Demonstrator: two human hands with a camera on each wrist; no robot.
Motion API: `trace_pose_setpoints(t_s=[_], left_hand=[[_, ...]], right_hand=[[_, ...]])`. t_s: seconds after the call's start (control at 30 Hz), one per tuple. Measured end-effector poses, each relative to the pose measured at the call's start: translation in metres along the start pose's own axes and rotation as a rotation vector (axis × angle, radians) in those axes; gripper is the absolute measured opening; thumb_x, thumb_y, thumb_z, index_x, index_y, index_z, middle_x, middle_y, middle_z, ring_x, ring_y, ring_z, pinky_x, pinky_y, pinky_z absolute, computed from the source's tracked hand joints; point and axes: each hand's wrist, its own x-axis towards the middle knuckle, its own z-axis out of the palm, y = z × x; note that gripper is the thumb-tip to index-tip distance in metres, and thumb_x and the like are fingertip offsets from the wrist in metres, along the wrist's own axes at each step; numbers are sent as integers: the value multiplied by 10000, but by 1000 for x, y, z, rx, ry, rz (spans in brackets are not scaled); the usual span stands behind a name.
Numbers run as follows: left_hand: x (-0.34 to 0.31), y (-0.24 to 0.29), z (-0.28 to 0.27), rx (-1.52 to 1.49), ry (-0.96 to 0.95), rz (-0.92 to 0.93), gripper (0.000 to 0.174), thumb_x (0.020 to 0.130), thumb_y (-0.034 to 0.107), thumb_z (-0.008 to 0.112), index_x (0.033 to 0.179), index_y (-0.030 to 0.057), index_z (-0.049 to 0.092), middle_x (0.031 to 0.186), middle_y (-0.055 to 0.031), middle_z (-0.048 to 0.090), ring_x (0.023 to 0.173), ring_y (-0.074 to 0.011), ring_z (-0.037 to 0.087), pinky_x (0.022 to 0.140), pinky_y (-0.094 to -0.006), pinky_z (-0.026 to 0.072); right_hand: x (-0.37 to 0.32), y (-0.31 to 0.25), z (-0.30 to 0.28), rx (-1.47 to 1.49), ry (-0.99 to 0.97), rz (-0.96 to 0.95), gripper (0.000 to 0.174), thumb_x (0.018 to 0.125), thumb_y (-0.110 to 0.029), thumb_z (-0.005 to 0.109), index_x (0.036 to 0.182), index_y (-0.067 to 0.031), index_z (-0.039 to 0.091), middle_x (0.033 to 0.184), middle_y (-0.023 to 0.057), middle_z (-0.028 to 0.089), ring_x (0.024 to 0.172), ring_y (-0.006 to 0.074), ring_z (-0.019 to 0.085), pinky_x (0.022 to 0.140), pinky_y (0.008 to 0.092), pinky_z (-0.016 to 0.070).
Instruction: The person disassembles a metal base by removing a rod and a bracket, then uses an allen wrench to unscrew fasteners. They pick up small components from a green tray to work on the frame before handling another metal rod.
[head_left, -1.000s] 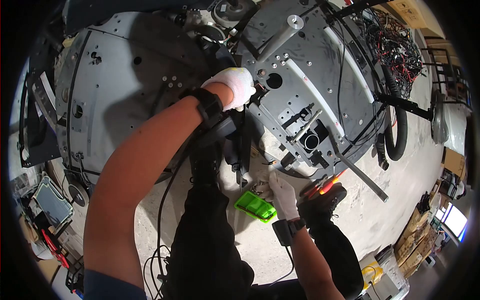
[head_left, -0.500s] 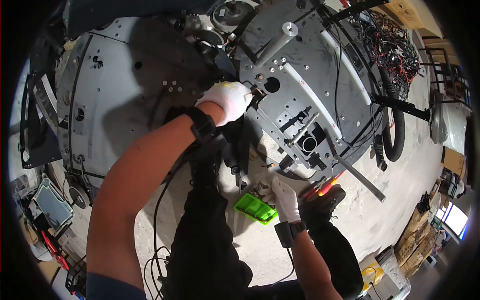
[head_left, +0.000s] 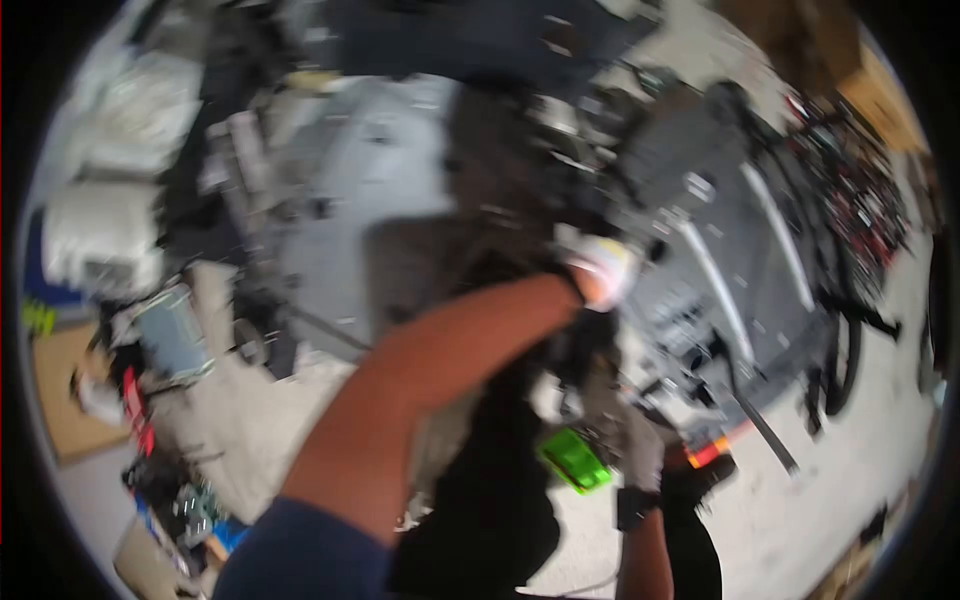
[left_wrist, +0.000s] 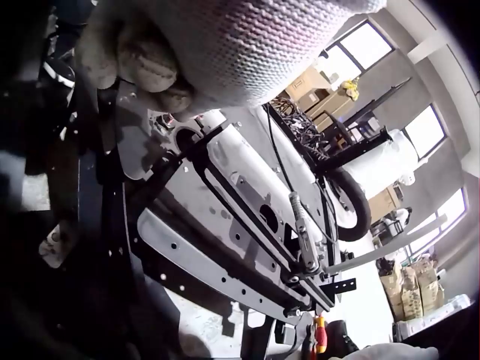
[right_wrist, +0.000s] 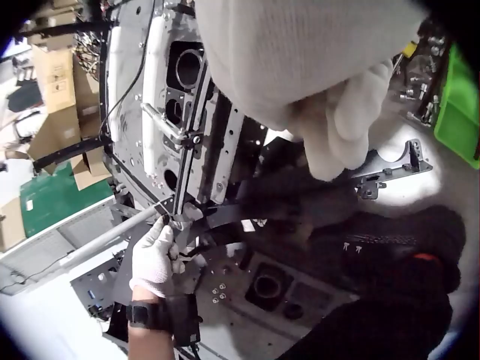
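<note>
1. Head view: green tray [head_left: 575, 461] on the floor, sensibly within reach.
2. Left hand [head_left: 604, 269] at the left edge of the grey plate [head_left: 757, 272], fingers curled, pinch unclear; holding steady should help.
3. Right hand [head_left: 641, 453] beside the tray, fingers bent, contents hidden; taking small metal parts [right_wrist: 411, 95] singly seems wise.

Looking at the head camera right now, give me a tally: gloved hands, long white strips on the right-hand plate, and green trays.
Gloved hands: 2, left hand and right hand
Long white strips: 2
Green tray: 1
Total: 5
</note>
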Motion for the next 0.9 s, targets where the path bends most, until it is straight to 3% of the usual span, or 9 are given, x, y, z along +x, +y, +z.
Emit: trace_pose_setpoints(t_s=[0.03, 0.07, 0.1, 0.23, 0.3, 0.43, 0.63, 0.7, 0.9], left_hand=[[2, -12, 46, 237, 390, 128, 177, 671, 160, 513, 762, 43, 611, 705, -181, 619, 651, -328, 616, 548, -440, 472], [7, -5, 33, 172, 232, 13, 180, 675, 157, 516, 763, 45, 627, 719, -177, 629, 671, -321, 624, 571, -435, 483], [12, 3, 20, 123, 79, -110, 185, 678, 153, 518, 763, 47, 642, 734, -174, 639, 690, -315, 632, 594, -430, 493], [22, 25, -9, -60, -27, -340, 221, 720, 162, 531, 851, 90, 693, 851, -115, 667, 784, -274, 643, 616, -406, 501], [50, 41, -3, 40, -49, -460, 239, 751, 162, 517, 908, 130, 693, 896, -59, 671, 809, -225, 642, 611, -362, 498], [62, 43, -4, 213, -163, -485, 256, 762, 165, 555, 984, 156, 681, 1012, -12, 650, 910, -205, 610, 619, -390, 471], [50, 25, 22, 68, -68, -393, 292, 688, 186, 613, 967, 131, 681, 952, -55, 657, 885, -220, 616, 631, -395, 466], [23, 20, 3, 91, -75, -241, 249, 657, 157, 615, 890, 112, 688, 865, -71, 663, 815, -238, 633, 621, -385, 481], [11, -9, 7, -69, -27, 13, 190, 724, 198, 582, 869, 134, 685, 810, -79, 659, 804, -289, 628, 674, -395, 497]], right_hand=[[4, -30, -14, 52, -31, 22, 294, 927, -221, 418, 1100, -40, 572, 837, 67, 619, 635, 105, 582, 570, 250, 468], [9, -60, -28, 104, -61, 45, 294, 930, -209, 405, 1103, -40, 573, 819, 61, 623, 587, 107, 571, 524, 244, 450], [12, -51, -21, 857, -82, 620, 326, 929, -255, 420, 1077, -13, 581, 788, 59, 624, 530, 97, 537, 503, 220, 430], [11, 0, -5, 780, 28, 256, 300, 920, -273, 451, 920, -10, 595, 770, 24, 595, 628, 84, 520, 543, 215, 414], [8, -21, -16, 700, -7, 469, 431, 910, -392, 463, 986, 10, 598, 758, 50, 613, 563, 79, 533, 474, 194, 417], [8, -5, -7, 967, -11, 489, 300, 909, -246, 477, 982, 24, 587, 895, 77, 597, 764, 129, 539, 675, 238, 433], [4, -11, -18, 1108, -95, 503, 338, 900, -235, 469, 1115, 23, 506, 846, 142, 617, 630, 209, 582, 580, 283, 467], [1, -29, -17, 850, 106, 517, 287, 898, -190, 497, 1062, 37, 557, 911, 96, 608, 726, 170, 576, 610, 261, 475], [7, 24, -6, 891, -17, 523, 297, 903, -213, 483, 1070, 21, 560, 931, 83, 598, 782, 152, 553, 687, 258, 454]])
